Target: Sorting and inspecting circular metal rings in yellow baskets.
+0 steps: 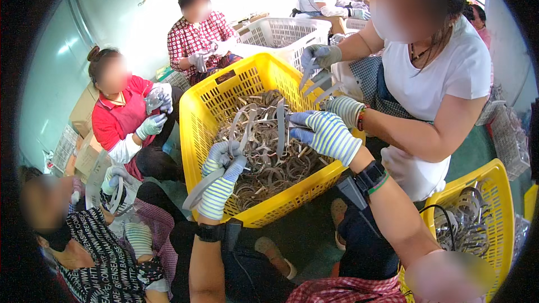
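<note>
Pale walls [123, 5] ring a busy workroom, and down on the dark floor [315, 238] sits a big yellow basket [191, 134], loaded with a tangle of metal rings [269, 177]. Over it, striped gloves on both hands! The person's left hand [220, 182] is curled closed around a curved metal strip [200, 191], which arcs out toward the basket's near left rim. Across from it, the right hand [324, 133] has its fingers bent nearly together just beside an upright strip [281, 129]; whether they grip it, one cannot tell. Opposite, a co-worker in white [435, 78] handles several flat strips [319, 82] above the far right rim.
</note>
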A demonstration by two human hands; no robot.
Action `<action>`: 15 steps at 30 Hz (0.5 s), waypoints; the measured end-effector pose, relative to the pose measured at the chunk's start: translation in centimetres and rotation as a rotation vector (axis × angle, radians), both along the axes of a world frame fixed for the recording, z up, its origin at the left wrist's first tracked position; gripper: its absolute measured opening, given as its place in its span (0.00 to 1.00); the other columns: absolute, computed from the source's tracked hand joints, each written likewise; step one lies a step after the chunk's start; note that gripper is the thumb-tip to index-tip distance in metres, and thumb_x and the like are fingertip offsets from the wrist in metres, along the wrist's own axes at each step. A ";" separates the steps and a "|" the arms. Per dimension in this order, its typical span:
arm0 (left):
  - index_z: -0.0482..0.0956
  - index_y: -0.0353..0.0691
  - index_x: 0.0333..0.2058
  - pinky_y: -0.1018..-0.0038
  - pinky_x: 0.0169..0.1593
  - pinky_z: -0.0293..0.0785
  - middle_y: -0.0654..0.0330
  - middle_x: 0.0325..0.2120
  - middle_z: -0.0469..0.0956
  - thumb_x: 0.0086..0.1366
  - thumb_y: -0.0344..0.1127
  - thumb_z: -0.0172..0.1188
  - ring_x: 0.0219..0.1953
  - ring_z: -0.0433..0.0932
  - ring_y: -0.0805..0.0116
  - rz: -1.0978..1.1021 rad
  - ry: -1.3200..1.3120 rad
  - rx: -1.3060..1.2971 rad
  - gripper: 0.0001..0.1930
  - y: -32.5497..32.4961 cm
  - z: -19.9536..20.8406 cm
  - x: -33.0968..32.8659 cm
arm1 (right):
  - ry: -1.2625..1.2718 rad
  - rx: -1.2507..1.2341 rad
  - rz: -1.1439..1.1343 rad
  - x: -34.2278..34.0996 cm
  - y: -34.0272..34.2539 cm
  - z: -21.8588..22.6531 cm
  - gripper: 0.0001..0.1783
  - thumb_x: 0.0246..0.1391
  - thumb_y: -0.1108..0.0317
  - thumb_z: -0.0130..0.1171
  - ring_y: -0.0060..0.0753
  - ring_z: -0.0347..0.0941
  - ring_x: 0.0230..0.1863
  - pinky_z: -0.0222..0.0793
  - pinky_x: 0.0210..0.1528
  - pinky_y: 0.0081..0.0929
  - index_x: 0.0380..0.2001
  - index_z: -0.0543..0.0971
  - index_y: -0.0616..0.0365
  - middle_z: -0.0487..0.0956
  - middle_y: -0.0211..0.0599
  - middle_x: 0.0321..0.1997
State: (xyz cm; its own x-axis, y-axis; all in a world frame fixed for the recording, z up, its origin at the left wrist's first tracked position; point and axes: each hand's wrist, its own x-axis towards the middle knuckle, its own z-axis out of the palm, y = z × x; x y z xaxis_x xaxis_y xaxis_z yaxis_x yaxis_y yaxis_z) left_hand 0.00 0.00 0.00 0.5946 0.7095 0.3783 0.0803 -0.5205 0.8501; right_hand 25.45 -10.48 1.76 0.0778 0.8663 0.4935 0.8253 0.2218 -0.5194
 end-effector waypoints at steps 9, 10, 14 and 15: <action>0.70 0.43 0.47 0.86 0.24 0.65 0.67 0.33 0.71 0.60 0.28 0.55 0.21 0.64 0.85 0.042 -0.229 -0.233 0.15 -0.3 1.3 -0.1 | 0.038 0.057 0.027 0.3 -0.3 -0.4 0.16 0.52 0.59 0.54 0.45 0.75 0.38 0.71 0.40 0.36 0.42 0.76 0.54 0.78 0.43 0.39; 0.70 0.43 0.48 0.86 0.22 0.63 0.67 0.33 0.71 0.60 0.29 0.55 0.20 0.63 0.85 0.018 -0.178 -0.154 0.15 -0.6 1.5 -0.1 | 0.038 0.060 0.031 0.1 -0.1 -0.4 0.16 0.52 0.59 0.54 0.45 0.75 0.38 0.71 0.40 0.36 0.42 0.76 0.54 0.78 0.43 0.39; 0.67 0.46 0.54 0.86 0.20 0.62 0.64 0.39 0.72 0.60 0.32 0.55 0.19 0.63 0.85 -0.083 -0.075 -0.050 0.21 -2.0 1.9 0.7 | -0.024 0.155 -0.092 -1.0 0.2 0.2 0.15 0.51 0.60 0.55 0.46 0.75 0.37 0.71 0.39 0.36 0.40 0.76 0.54 0.78 0.44 0.37; 0.65 0.47 0.56 0.86 0.20 0.62 0.65 0.42 0.72 0.60 0.33 0.56 0.19 0.62 0.84 -0.145 -0.060 -0.099 0.24 -2.4 2.1 1.1 | -0.025 0.149 -0.133 -1.1 0.1 0.3 0.14 0.51 0.60 0.55 0.46 0.75 0.37 0.71 0.39 0.37 0.39 0.76 0.55 0.78 0.45 0.37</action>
State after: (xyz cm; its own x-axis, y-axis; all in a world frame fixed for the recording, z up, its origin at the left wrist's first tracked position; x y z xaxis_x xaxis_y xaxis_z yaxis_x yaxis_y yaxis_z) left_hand 1.11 -2.44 2.06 0.6720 0.6532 0.3488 -0.0418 -0.4368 0.8986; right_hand 24.35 -10.35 2.09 0.1732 0.7662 0.6188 0.8647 0.1825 -0.4680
